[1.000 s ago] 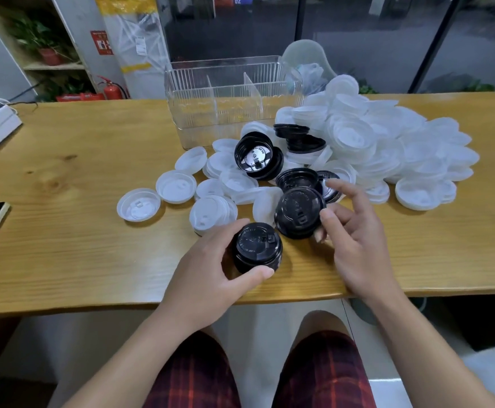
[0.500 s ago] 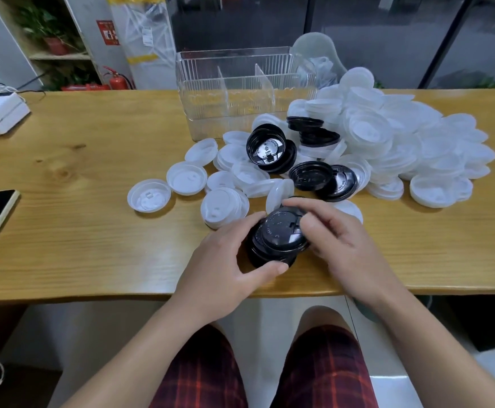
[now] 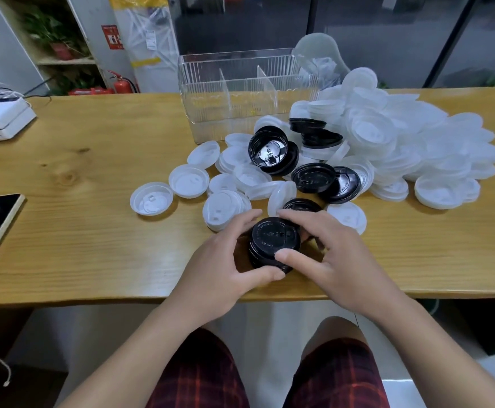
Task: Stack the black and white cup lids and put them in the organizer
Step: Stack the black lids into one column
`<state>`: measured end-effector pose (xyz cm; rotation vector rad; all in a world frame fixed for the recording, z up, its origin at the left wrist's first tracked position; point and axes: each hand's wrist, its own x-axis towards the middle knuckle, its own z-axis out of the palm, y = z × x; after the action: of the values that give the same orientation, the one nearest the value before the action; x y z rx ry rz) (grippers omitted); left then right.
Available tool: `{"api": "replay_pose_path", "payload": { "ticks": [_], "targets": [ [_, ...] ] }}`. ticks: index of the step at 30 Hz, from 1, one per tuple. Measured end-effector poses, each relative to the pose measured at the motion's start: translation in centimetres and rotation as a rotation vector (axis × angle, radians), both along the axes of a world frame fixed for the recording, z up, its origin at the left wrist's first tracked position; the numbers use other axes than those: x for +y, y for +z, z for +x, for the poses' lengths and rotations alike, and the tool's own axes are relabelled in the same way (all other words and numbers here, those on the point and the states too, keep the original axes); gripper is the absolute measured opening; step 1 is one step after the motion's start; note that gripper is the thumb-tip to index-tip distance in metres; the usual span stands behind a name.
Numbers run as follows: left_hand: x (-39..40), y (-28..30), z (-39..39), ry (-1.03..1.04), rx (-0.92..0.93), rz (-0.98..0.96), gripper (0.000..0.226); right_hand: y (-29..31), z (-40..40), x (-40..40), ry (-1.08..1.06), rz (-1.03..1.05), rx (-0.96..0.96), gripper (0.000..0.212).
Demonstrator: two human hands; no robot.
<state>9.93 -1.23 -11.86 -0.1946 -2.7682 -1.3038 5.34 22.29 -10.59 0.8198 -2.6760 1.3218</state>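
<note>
Lower centre of frame: left hand (image 3: 225,260) and right hand (image 3: 331,254) both curl their fingers (image 3: 287,256) round a short black lid stack (image 3: 274,245) standing on the wooden surface (image 3: 93,231). Clear organizer (image 3: 240,95), upper centre, appears to hold no lids. Loose black lids (image 3: 314,178) and the large white lid pile (image 3: 402,148) remain unsorted; task judged early.

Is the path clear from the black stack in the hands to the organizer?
Not along the table. Loose white lids and black lids lie between the black stack and the clear organizer. Lifted over them, nothing visible blocks its open top.
</note>
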Motion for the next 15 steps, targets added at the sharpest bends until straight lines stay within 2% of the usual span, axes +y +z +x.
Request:
{"api": "replay_pose_path", "payload": {
  "ticks": [5, 9, 12, 15],
  "targets": [
    [0.0, 0.2, -0.1, 0.006, -0.011, -0.001, 0.104, 0.0, 0.0, -0.1, 0.063, 0.096, 0.088, 0.059],
    [-0.1, 0.4, 0.2, -0.025, 0.000, 0.007, 0.096, -0.4, 0.3, 0.3, 0.051, 0.097, 0.095, 0.063],
    [-0.4, 0.6, 0.2, -0.027, -0.005, 0.015, 0.094, -0.8, 0.5, 1.5, -0.084, 0.007, 0.149, 0.051],
    [-0.5, 0.7, 0.0, -0.044, -0.021, 0.050, 0.103, -1.5, -0.2, 2.8, -0.189, 0.087, 0.248, 0.044]
  ]
}}
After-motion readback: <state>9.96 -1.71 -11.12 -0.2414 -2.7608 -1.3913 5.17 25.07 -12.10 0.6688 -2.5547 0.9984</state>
